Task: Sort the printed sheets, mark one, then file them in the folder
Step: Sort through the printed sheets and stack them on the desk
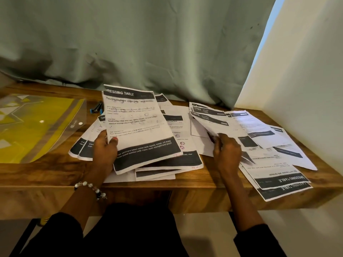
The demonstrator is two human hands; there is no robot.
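Left hand (pixel 104 149) gripping white printed sheet stack (pixel 141 127) mid-frame, tilted above wooden table (pixel 204 184); right hand (pixel 227 152) fingers curled into scattered white sheets (pixel 259 138) at right.

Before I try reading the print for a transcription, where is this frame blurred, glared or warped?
Head view: motion blur smears the right hand and the sheets it grips; the stack in the left hand is soft, only its headings legible; a glare spot sits on the yellow folder; the wide lens bows the table edge.
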